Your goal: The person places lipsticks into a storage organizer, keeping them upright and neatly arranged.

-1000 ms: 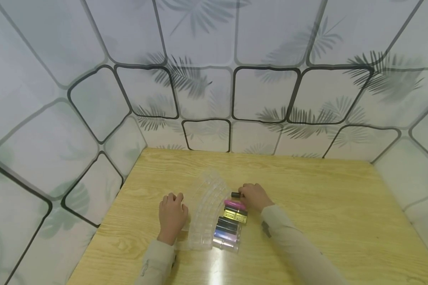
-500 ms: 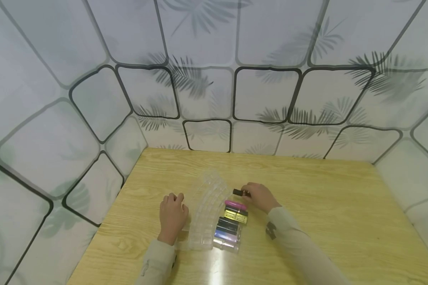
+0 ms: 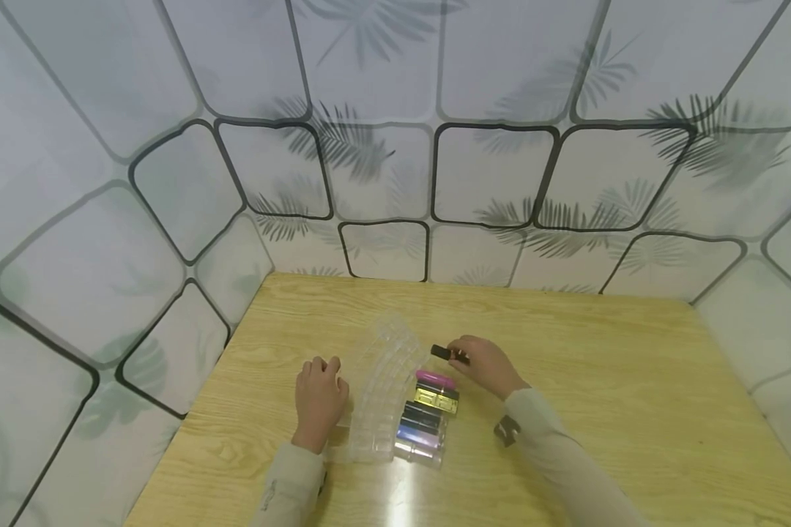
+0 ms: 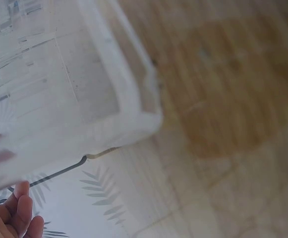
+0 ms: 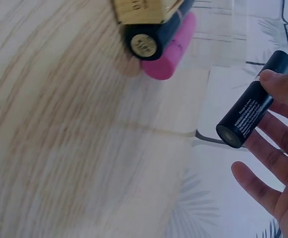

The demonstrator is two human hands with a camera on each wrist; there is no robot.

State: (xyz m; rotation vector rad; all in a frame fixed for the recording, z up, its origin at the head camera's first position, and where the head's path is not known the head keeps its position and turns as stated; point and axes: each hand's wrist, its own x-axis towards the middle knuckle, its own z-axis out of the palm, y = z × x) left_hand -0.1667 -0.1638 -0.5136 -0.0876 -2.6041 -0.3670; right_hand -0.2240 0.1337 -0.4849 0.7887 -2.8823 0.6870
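My right hand (image 3: 486,364) pinches a black lipstick (image 5: 248,111) between thumb and fingers, its lettered side facing the right wrist camera. In the head view it is held just right of a clear, curved plastic organizer (image 3: 379,399) with rows of compartments. At the organizer's left side is my left hand (image 3: 320,402), fingers curled. Through the clear plastic (image 4: 104,121), the left wrist view shows the thumb, with the fingers below the edge. A row of lipsticks lies along the organizer's right side: a pink tube (image 3: 435,378), a gold one (image 3: 435,399), black (image 3: 422,415), blue-purple (image 3: 417,436) and clear-silver (image 3: 418,453) ones.
The wooden table (image 3: 600,395) runs back to a wall (image 3: 474,176) with dark outlines and leaf prints. Walls also flank it left and right. Light glares off the table in front of the organizer. A dark wrist camera (image 3: 506,430) hangs beneath the right sleeve.
The right hand has lifted the black lipstick and drawn it slightly up and to the right, clear of the pink tube. The left hand and organizer have stayed in place.
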